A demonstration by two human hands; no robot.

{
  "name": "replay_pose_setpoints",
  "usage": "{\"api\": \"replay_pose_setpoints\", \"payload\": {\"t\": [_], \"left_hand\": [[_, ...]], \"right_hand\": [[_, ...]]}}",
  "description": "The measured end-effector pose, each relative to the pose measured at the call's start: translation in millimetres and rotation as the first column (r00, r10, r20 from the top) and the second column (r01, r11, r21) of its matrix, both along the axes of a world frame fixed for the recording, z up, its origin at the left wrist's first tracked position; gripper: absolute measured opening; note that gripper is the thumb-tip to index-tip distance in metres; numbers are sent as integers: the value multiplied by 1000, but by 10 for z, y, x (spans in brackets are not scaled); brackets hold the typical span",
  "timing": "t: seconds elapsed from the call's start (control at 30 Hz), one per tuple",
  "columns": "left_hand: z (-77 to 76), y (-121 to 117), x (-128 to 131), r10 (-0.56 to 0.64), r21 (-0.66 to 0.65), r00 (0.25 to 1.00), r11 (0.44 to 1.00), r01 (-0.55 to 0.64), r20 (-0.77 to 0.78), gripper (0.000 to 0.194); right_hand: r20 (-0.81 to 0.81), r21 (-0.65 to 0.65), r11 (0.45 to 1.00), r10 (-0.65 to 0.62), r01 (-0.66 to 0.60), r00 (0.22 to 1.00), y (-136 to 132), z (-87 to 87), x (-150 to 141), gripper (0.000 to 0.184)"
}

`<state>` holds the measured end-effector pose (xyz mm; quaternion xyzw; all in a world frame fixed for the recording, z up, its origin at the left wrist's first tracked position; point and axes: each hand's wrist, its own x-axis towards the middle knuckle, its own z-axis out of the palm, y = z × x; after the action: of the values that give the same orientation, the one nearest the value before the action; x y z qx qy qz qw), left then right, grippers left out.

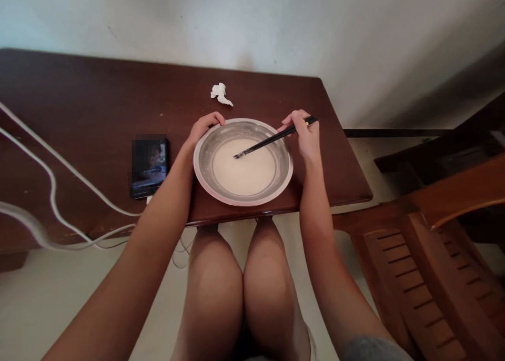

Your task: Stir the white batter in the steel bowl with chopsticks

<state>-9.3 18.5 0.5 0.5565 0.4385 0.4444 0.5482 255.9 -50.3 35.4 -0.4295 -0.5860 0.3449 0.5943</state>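
Note:
A wide metal bowl (201, 169) stands at the front edge of the dark brown table, right before me. Pale, creamy batter (244, 174) covers its bottom. My left hand (205, 127) grips the bowl's rim at the far left, fingers curled over it. In my right hand (303, 132) is a pair of black chopsticks (272, 139), slanting down to the left over the bowl. Their tips are coated with white and lie at the batter's surface; whether they dip in, I cannot tell.
Left of the bowl a phone (149, 169) lies on the table (79, 103), with white cables (59, 158) beside it. A crumpled tissue (221, 93) lies behind the bowl. At right stands a slatted wooden chair (410, 261). The wall (252, 24) borders the table's back.

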Motion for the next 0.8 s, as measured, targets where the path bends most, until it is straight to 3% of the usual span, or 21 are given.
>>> {"api": "replay_pose_setpoints", "payload": {"t": [0.07, 0.23, 0.43, 0.6, 0.8], "left_hand": [[8, -7, 3, 7, 28, 1000, 1000, -6, -23, 27], [-12, -3, -4, 6, 78, 999, 997, -3, -45, 25], [13, -5, 4, -4, 9, 999, 1000, 4, -36, 26], [39, -28, 18, 3, 38, 999, 999, -2, -35, 26], [-11, 12, 1, 8, 28, 998, 1000, -6, -65, 25]], "right_hand": [[-4, -3, 1000, -27, 27, 1000, 0, 0, 5, 44], [51, -17, 993, 119, -118, 992, -23, 7, -14, 40], [20, -18, 999, -46, 46, 999, 3, -5, 22, 47], [69, -34, 995, 98, -96, 993, -25, 8, -4, 42], [43, -49, 997, -61, 63, 997, -26, 26, 35, 47]]}}
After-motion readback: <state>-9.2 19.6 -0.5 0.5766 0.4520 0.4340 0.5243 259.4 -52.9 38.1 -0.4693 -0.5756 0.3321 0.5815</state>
